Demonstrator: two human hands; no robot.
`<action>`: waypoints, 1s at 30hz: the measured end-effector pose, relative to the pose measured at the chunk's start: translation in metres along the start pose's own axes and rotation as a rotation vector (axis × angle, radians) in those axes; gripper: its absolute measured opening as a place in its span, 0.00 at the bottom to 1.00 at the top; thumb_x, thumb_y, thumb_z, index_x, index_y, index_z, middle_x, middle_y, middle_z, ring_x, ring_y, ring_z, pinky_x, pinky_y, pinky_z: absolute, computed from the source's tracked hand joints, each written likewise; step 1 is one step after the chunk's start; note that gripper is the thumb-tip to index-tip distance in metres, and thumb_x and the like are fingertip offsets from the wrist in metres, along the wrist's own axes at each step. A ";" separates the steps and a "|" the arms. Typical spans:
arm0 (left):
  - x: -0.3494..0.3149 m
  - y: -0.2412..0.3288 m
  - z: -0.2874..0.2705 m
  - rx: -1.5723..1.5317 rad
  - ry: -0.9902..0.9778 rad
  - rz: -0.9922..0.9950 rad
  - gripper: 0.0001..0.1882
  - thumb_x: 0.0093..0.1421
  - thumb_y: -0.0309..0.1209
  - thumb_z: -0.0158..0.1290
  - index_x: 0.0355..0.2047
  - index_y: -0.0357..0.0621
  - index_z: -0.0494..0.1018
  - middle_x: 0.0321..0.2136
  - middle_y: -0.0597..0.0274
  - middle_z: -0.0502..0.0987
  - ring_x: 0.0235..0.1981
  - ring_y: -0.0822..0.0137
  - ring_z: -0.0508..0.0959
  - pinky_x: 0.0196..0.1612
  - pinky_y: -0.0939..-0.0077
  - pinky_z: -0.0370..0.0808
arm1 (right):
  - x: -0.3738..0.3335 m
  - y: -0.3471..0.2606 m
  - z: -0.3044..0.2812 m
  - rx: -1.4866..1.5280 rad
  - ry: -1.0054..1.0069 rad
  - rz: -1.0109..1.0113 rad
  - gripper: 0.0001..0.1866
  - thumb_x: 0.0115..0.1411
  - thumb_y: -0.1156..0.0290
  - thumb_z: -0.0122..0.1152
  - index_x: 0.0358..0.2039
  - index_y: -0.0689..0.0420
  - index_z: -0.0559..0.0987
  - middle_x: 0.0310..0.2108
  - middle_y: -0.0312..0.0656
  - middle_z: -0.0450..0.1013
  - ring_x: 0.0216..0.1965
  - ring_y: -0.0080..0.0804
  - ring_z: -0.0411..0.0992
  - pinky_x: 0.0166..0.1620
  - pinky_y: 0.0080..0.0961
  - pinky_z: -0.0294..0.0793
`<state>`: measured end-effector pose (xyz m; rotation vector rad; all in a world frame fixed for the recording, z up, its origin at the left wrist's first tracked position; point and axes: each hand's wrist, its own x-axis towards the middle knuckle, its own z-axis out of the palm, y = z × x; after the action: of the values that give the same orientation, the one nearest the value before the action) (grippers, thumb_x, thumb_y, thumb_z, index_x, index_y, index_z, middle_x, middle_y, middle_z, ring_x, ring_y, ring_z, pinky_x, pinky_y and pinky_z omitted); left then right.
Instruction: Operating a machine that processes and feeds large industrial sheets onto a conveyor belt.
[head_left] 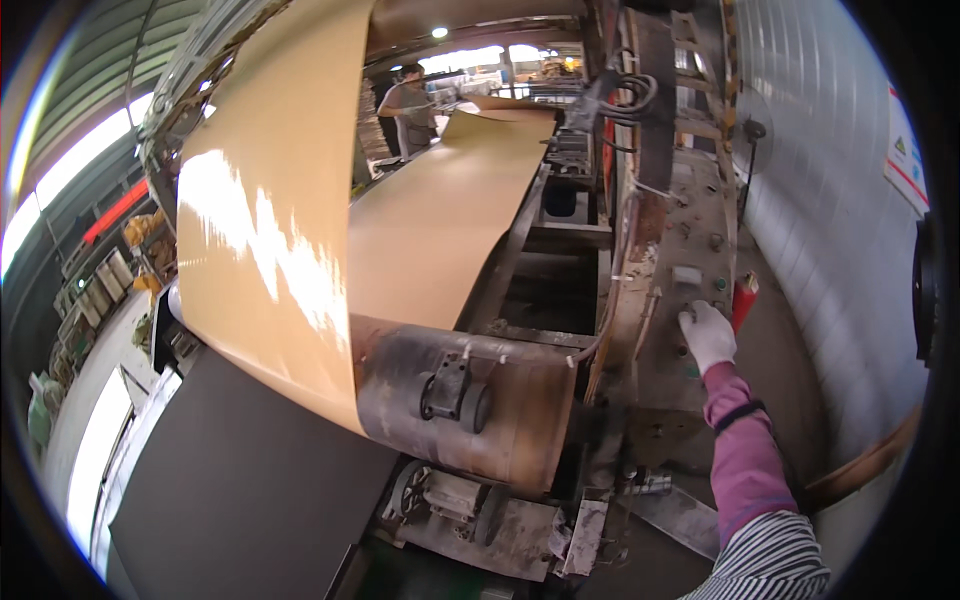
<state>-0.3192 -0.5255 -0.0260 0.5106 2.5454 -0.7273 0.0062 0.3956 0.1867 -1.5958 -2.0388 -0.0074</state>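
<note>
A worker's white-gloved right hand [707, 335], fingers spread, presses on the grimy control panel [690, 260] beside a red canister [743, 298], right of the tan sheet [440, 220] rolling over a rusty drum [470, 400]; the left hand is unseen.

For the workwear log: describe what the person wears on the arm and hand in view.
The right hand wears a white work glove. A pink sleeve covers the forearm, with a dark band near the wrist. Higher up, a black-and-white striped sleeve follows. The left hand is out of view.
</note>
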 end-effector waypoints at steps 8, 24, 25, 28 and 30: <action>-0.024 0.077 -0.057 -0.360 0.950 0.176 0.17 0.61 0.32 0.51 0.51 0.54 0.74 0.49 0.51 0.76 0.55 0.52 0.73 0.55 0.58 0.72 | -0.198 -0.032 -0.065 0.659 -0.145 -0.181 0.14 0.62 0.74 0.51 0.45 0.66 0.78 0.45 0.45 0.77 0.47 0.35 0.74 0.52 0.28 0.72; -0.165 -0.198 0.168 -0.785 0.377 -0.868 0.40 0.44 0.44 0.63 0.52 0.27 0.66 0.53 0.40 0.68 0.59 0.46 0.65 0.65 0.57 0.58 | -0.632 -0.408 -0.053 0.928 -1.066 -1.339 0.17 0.55 0.71 0.61 0.46 0.56 0.79 0.44 0.46 0.77 0.45 0.41 0.76 0.51 0.33 0.76; -0.167 -0.212 0.178 -0.818 0.337 -0.898 0.41 0.42 0.44 0.63 0.52 0.28 0.66 0.52 0.41 0.68 0.59 0.46 0.65 0.63 0.57 0.62 | -0.660 -0.424 -0.050 0.860 -1.039 -1.427 0.18 0.57 0.67 0.59 0.48 0.54 0.78 0.46 0.45 0.76 0.47 0.42 0.75 0.51 0.35 0.75; -0.158 -0.211 0.171 -0.908 0.152 -0.908 0.45 0.40 0.48 0.65 0.54 0.29 0.65 0.51 0.42 0.68 0.59 0.48 0.65 0.59 0.59 0.68 | -0.722 -0.467 -0.042 0.537 -1.054 -1.531 0.22 0.59 0.59 0.54 0.54 0.50 0.74 0.48 0.45 0.74 0.51 0.45 0.72 0.53 0.40 0.73; -0.154 -0.195 0.156 -0.866 0.156 -0.861 0.47 0.40 0.50 0.65 0.54 0.28 0.66 0.52 0.40 0.68 0.58 0.47 0.66 0.59 0.59 0.68 | -0.738 -0.487 -0.036 0.285 -1.220 -1.438 0.24 0.56 0.59 0.57 0.54 0.50 0.74 0.46 0.46 0.73 0.51 0.45 0.71 0.53 0.41 0.73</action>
<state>-0.2314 -0.8027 0.0104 -0.8712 2.8369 0.2495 -0.3085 -0.4231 0.0655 0.5445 -3.3347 0.8186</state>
